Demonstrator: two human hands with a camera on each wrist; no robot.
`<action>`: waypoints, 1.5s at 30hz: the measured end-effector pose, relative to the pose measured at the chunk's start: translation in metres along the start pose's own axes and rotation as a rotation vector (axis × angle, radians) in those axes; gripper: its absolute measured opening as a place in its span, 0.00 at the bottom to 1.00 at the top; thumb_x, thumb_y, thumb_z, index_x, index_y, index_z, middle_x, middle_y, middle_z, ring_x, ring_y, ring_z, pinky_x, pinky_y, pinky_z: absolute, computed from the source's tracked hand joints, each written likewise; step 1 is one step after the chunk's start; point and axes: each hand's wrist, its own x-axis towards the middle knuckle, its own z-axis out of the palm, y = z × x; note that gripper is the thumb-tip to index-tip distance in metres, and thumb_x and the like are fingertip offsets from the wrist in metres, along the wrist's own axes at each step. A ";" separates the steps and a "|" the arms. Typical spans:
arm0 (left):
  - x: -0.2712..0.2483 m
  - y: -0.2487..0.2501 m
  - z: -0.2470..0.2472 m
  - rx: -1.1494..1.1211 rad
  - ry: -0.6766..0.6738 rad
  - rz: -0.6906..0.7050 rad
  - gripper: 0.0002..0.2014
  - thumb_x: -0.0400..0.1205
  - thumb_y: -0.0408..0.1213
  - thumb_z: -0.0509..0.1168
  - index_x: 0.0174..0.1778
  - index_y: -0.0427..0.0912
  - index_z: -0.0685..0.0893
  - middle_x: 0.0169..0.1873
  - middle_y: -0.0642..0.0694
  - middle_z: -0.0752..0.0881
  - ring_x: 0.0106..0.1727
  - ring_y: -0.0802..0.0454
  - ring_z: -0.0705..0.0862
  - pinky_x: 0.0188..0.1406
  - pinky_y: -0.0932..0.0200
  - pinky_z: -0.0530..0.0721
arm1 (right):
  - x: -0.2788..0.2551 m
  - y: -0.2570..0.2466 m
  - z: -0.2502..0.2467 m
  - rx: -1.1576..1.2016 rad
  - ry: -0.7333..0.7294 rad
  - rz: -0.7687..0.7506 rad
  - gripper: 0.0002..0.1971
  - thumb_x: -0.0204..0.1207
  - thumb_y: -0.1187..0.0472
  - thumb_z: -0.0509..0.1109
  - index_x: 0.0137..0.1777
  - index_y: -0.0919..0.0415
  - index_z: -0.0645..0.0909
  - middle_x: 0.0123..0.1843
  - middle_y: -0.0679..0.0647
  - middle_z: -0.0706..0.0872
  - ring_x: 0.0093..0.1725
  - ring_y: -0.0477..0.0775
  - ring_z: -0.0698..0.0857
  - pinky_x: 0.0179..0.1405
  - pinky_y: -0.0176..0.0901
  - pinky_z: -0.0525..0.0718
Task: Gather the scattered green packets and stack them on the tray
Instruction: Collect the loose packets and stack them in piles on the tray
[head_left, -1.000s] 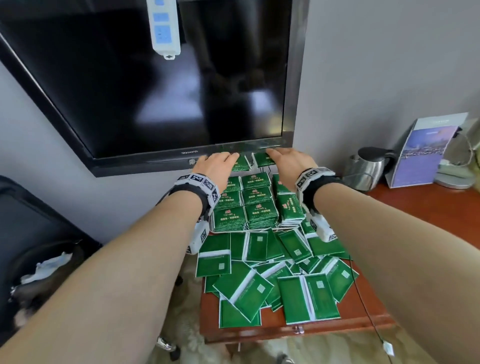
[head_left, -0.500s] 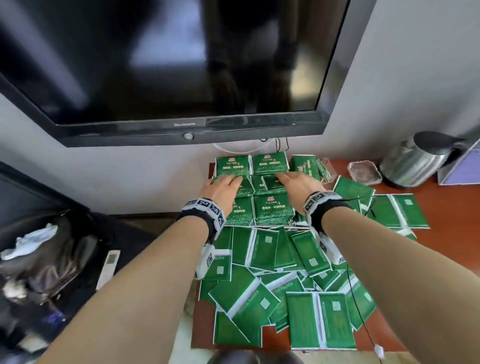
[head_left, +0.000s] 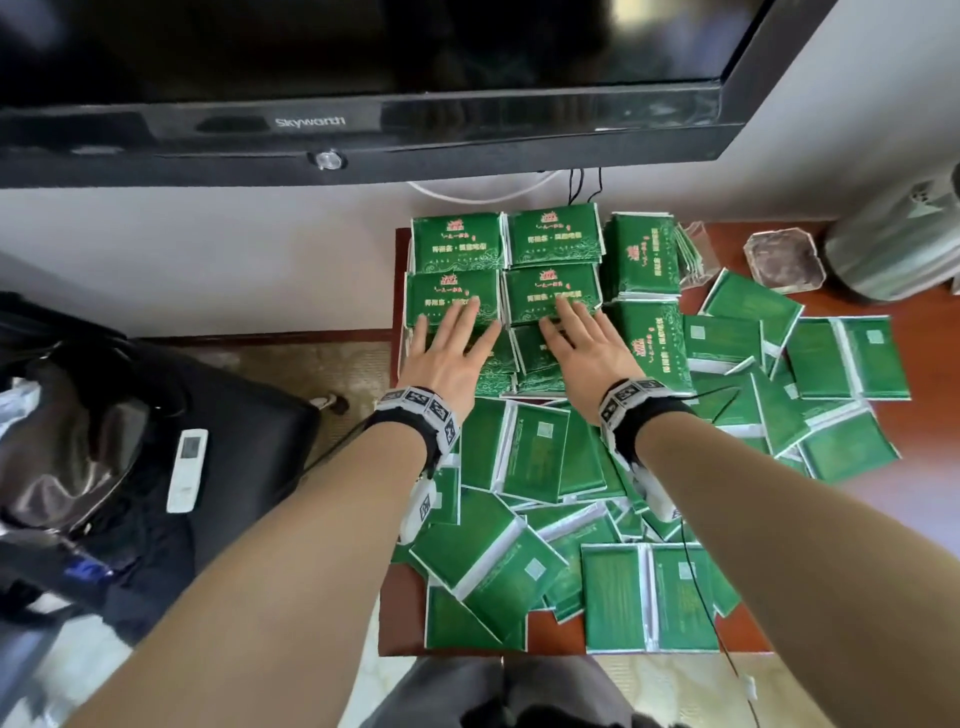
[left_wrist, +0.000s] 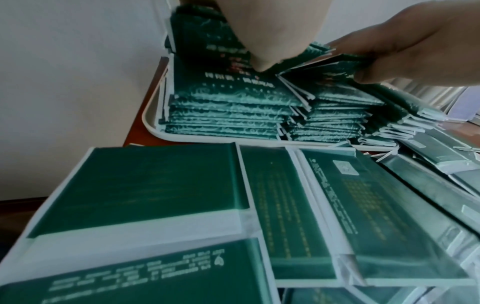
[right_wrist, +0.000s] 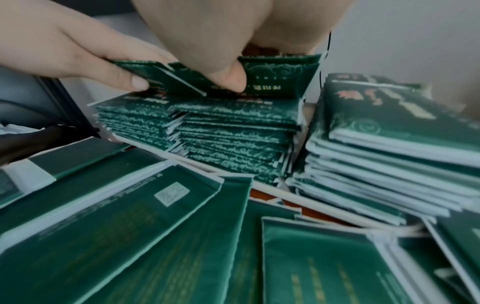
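Note:
Green packets are piled in neat stacks (head_left: 457, 244) on a white tray (left_wrist: 155, 127) at the table's far left, under the TV. My left hand (head_left: 452, 353) and right hand (head_left: 582, 348) lie side by side over the near stacks, fingers spread on top. In the wrist views each thumb is tucked beneath, and the two hands pinch a small fanned bundle of packets (right_wrist: 275, 74) just above the stacks. My left hand (left_wrist: 262, 61) holds its left end and my right hand (right_wrist: 228, 78) its right end. Loose packets (head_left: 535, 457) lie scattered, mostly back side up, between the tray and me.
More loose packets (head_left: 831, 364) spread to the right. A metal kettle (head_left: 893, 244) and a glass dish (head_left: 784, 260) stand at the back right. The TV (head_left: 363, 104) hangs low over the tray. A dark seat with a remote (head_left: 187, 467) is left of the table.
My hands have drawn back from the far row of stacks under the TV to the nearer rows. The head view has tilted down and closer to the table.

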 end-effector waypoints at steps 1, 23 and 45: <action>0.001 -0.001 0.005 0.015 -0.006 0.001 0.44 0.84 0.34 0.61 0.88 0.54 0.38 0.85 0.43 0.28 0.87 0.44 0.32 0.84 0.33 0.36 | 0.000 -0.001 0.004 0.013 -0.001 0.002 0.39 0.83 0.67 0.56 0.90 0.57 0.41 0.89 0.59 0.32 0.88 0.61 0.38 0.87 0.56 0.37; -0.031 0.165 0.005 -0.059 -0.036 0.601 0.34 0.86 0.56 0.59 0.87 0.48 0.59 0.85 0.45 0.63 0.82 0.44 0.67 0.81 0.41 0.65 | -0.167 0.066 0.036 0.447 0.016 0.580 0.18 0.80 0.61 0.62 0.70 0.54 0.79 0.67 0.56 0.81 0.59 0.62 0.84 0.54 0.51 0.84; -0.072 0.309 0.087 0.327 -0.230 0.572 0.39 0.79 0.41 0.73 0.85 0.44 0.62 0.84 0.37 0.59 0.85 0.41 0.59 0.81 0.38 0.62 | -0.230 0.151 0.177 0.451 -0.106 0.245 0.19 0.80 0.56 0.72 0.68 0.59 0.73 0.64 0.59 0.73 0.65 0.64 0.76 0.59 0.56 0.84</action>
